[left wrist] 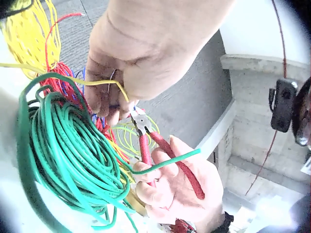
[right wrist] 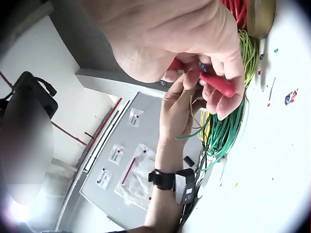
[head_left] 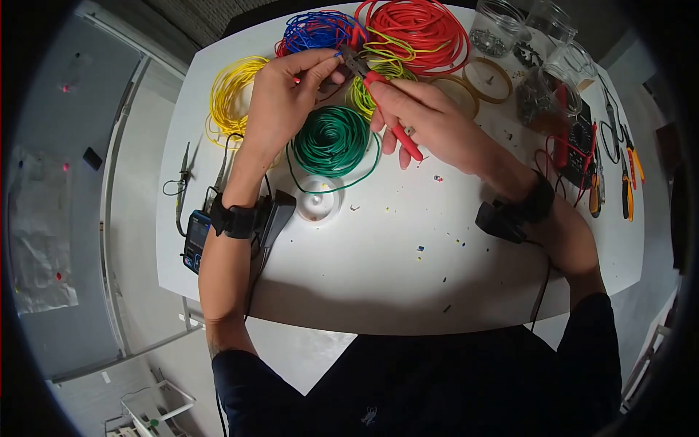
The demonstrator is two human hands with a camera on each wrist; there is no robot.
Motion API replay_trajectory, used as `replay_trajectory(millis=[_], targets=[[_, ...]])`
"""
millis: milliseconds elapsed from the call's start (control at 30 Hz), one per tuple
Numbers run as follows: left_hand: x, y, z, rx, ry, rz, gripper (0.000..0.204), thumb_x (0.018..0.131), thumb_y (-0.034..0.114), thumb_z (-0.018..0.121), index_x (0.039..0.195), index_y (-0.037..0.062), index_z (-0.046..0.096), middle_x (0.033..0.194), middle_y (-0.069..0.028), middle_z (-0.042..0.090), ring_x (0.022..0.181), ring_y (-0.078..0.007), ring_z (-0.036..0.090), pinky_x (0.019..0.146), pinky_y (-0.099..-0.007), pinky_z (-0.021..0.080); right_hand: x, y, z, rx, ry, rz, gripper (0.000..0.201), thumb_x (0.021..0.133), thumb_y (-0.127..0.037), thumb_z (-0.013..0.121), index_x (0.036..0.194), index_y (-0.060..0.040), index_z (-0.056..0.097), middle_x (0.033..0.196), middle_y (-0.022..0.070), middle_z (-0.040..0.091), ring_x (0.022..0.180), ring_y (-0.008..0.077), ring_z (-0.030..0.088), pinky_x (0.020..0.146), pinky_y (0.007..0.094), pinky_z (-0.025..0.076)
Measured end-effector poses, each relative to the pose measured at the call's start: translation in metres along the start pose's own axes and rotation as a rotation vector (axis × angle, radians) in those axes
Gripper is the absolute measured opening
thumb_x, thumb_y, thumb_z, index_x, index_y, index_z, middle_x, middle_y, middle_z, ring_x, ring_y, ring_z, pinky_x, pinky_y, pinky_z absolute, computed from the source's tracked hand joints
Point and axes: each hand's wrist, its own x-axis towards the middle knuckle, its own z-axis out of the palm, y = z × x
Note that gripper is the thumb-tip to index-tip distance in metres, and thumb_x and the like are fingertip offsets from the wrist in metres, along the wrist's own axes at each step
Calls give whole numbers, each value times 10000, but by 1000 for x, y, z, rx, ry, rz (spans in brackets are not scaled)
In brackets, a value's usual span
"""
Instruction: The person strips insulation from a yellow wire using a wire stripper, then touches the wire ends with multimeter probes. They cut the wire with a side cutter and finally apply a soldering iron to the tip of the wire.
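Observation:
Over the far part of the table, my left hand (head_left: 280, 102) pinches a thin blue wire (head_left: 338, 54) between thumb and fingertips. My right hand (head_left: 444, 135) grips red-handled wire cutters (head_left: 406, 143), their metal head right at the left fingertips. Seen from the left wrist, the cutter handles (left wrist: 182, 171) spread apart across the right palm. Below the hands lies a coil of green wire (head_left: 331, 142). Coils of blue wire (head_left: 320, 29), red wire (head_left: 437, 36) and yellow-green wire (head_left: 362, 98) lie around the cutters' head, and yellow wire (head_left: 224, 98) lies left of the left hand.
Clear jars (head_left: 499, 33) with small metal parts stand at the back right, near tape rings (head_left: 489, 79). A multimeter (head_left: 579, 142) and orange-handled tools (head_left: 628, 189) lie at the right. A white round dish (head_left: 319, 204) and a small blue-cased device (head_left: 196, 237) are at the left. Wire scraps (head_left: 420, 250) dot the table.

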Motion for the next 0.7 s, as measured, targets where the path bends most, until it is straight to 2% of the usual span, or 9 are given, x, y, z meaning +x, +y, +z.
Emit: replay_trajectory(millis=[67, 133, 367, 433, 567, 633, 700], targets=[[0, 2, 0, -14, -3, -7, 269, 1047, 186, 624, 1232, 18, 724, 948, -38, 774, 820, -86, 714, 656, -222, 548, 0, 0, 0, -5, 4, -17, 454, 1103, -385, 458, 811, -44, 530, 906, 99, 614, 657, 137, 657, 453, 266, 509], [0, 3, 0, 11, 1, -1, 272, 1044, 187, 631, 1229, 11, 726, 941, -39, 775, 813, -79, 708, 651, -215, 538, 0, 0, -2, -21, -12, -20, 400, 1086, -400, 485, 977, -31, 593, 844, 45, 612, 663, 99, 655, 449, 256, 519], [0, 3, 0, 24, 3, -12, 264, 1036, 176, 645, 1213, 2, 733, 932, -39, 775, 814, -62, 694, 645, -205, 521, -4, -8, 1, -66, -18, 22, 410, 1090, -406, 473, 943, -40, 584, 821, 23, 602, 594, 80, 617, 428, 248, 486], [0, 3, 0, 52, 1, -3, 263, 1036, 177, 644, 1213, 4, 734, 932, -39, 775, 820, -65, 697, 647, -205, 520, -5, -9, 8, -61, 89, 27, 483, 1109, -421, 437, 823, -52, 558, 559, 16, 507, 403, 95, 493, 403, 237, 367], [-1, 3, 1, -3, -9, -4, 260, 1038, 176, 641, 1212, 9, 736, 935, -38, 775, 814, -70, 698, 645, -209, 517, -7, -11, 5, -69, 69, 28, 480, 1105, -431, 446, 821, -59, 553, 559, 4, 502, 395, 85, 479, 394, 235, 357], [-1, 2, 1, 5, -15, 6, 258, 1039, 178, 639, 1211, 13, 738, 939, -35, 774, 815, -73, 700, 642, -213, 514, -7, -10, 1, -107, 14, 53, 437, 1093, -420, 456, 895, -49, 574, 633, 13, 534, 456, 89, 527, 391, 272, 400], [-1, 3, 0, 17, -21, 2, 259, 1040, 178, 638, 1214, 14, 736, 937, -33, 773, 820, -73, 700, 642, -213, 515, -8, -11, 1, -142, 33, 73, 437, 1093, -418, 454, 888, -51, 573, 620, 12, 531, 457, 92, 525, 389, 274, 395]])
